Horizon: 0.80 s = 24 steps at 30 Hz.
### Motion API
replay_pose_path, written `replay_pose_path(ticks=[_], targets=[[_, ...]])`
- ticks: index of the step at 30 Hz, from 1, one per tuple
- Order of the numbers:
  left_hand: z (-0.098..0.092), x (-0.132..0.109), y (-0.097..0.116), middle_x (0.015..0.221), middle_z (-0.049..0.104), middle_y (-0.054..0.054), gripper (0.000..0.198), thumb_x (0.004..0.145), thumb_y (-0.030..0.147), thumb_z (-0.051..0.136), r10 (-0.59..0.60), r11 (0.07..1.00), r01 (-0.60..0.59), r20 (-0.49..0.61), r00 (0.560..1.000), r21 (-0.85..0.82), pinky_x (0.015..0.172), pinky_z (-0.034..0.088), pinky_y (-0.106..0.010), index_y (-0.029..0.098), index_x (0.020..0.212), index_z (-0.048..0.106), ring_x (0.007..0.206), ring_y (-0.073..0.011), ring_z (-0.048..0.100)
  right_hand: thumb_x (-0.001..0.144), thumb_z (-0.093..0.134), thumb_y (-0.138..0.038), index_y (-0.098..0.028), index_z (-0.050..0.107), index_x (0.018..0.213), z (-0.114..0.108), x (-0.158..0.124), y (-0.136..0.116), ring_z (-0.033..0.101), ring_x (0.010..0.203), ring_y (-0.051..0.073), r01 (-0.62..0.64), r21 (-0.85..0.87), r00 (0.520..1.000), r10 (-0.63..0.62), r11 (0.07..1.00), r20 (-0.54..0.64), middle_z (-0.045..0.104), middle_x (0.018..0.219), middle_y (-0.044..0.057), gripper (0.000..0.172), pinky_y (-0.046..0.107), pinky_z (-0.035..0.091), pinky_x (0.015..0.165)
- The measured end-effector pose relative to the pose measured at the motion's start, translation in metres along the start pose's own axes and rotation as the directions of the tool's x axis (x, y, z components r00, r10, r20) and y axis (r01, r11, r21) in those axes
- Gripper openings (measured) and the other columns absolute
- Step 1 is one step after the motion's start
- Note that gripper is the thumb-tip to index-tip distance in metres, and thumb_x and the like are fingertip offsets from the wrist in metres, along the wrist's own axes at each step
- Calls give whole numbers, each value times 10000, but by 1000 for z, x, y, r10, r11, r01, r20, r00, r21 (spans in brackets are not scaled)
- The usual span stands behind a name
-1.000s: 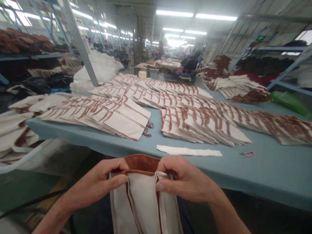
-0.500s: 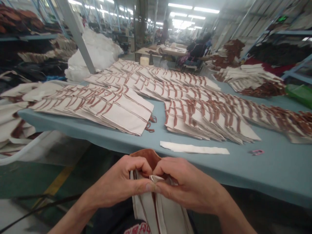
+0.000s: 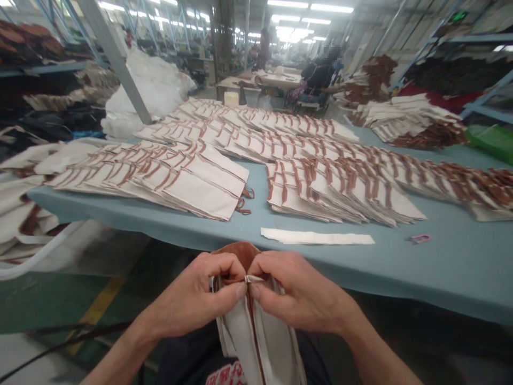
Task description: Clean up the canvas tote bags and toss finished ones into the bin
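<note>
My left hand (image 3: 200, 294) and my right hand (image 3: 294, 291) meet in front of me, both pinching the top edge of a cream canvas bag (image 3: 256, 342) with brown trim. The bag hangs down over my lap, its sides folded inward. A brown lining (image 3: 236, 251) shows just behind my fingers. My thumbs and forefingers press the bag's mouth together at the middle. Both hands sit below the near edge of the blue table (image 3: 460, 267).
Rows of overlapping flat cream bags with brown handles (image 3: 192, 176) (image 3: 340, 187) cover the table. A loose cream strip (image 3: 316, 237) and a small pink clipper (image 3: 419, 238) lie near the front edge. White sacks, shelving and a seated person (image 3: 318, 77) are beyond.
My hands have drawn together from apart, folding the bag's open mouth closed to a narrow pinch at the centre. The view has tilted slightly.
</note>
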<state>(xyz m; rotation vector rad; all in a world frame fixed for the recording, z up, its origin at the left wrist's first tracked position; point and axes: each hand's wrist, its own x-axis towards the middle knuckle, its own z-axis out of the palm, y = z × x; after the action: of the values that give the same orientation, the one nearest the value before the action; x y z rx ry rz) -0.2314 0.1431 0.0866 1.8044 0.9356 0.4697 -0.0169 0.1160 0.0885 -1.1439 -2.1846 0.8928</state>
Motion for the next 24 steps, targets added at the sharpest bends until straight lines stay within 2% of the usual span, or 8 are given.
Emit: replay_pose_path(ticks=[6, 8, 10, 14, 16, 20, 24], targets=[[6, -7, 12, 656, 606, 50, 132, 816, 169, 539, 102, 970, -73, -116, 988, 232, 616, 368, -227, 172, 708, 613, 625, -106, 527, 830, 607, -106, -185, 542, 756, 5, -3, -6, 494, 651, 125, -9, -176, 998, -1, 984, -55, 624, 726, -7, 127, 271, 255, 605], [6, -10, 14, 650, 604, 51, 128, 808, 161, 539, 116, 966, -80, -135, 984, 244, 613, 363, -232, 175, 703, 611, 624, -110, 532, 820, 594, -112, -194, 511, 736, 6, -4, -9, 465, 637, 126, -4, -195, 997, -12, 981, -79, 589, 695, -15, 144, 279, 233, 597], [6, -11, 14, 661, 587, 50, 132, 818, 173, 530, 81, 987, -61, -136, 987, 147, 613, 375, -229, 180, 707, 601, 637, -115, 523, 808, 582, -118, -200, 481, 718, 6, -3, -10, 442, 626, 120, 2, -155, 994, -19, 988, -110, 550, 671, -28, 158, 277, 227, 596], [6, -9, 7, 687, 566, 42, 118, 805, 241, 539, 1, 973, -20, -82, 997, -229, 650, 424, -222, 186, 705, 571, 681, -131, 512, 799, 562, -142, -206, 433, 691, 9, 1, -9, 414, 601, 97, 24, 35, 992, -20, 999, -125, 495, 660, -51, 180, 255, 246, 590], [8, -6, 5, 665, 546, 40, 124, 779, 260, 546, -18, 958, -12, -102, 995, -286, 648, 421, -223, 185, 681, 555, 673, -133, 495, 781, 557, -132, -205, 424, 683, 13, 3, -5, 404, 594, 92, 22, 82, 992, -11, 996, -125, 476, 652, -58, 181, 247, 253, 589], [11, -4, 6, 657, 538, 36, 154, 803, 262, 560, -66, 992, 49, -147, 987, -120, 610, 389, -221, 175, 676, 571, 648, -126, 469, 817, 588, -158, -198, 492, 700, 15, 3, 2, 429, 602, 99, -6, 64, 989, 16, 998, -149, 498, 652, -54, 156, 243, 267, 591], [10, -6, 12, 686, 589, 28, 157, 852, 229, 559, -52, 998, 54, -87, 995, 26, 613, 385, -222, 164, 737, 644, 666, -130, 499, 882, 600, -220, -191, 553, 736, 6, -4, 2, 450, 614, 109, 28, 52, 990, -20, 998, -139, 527, 674, -39, 156, 246, 289, 594]])
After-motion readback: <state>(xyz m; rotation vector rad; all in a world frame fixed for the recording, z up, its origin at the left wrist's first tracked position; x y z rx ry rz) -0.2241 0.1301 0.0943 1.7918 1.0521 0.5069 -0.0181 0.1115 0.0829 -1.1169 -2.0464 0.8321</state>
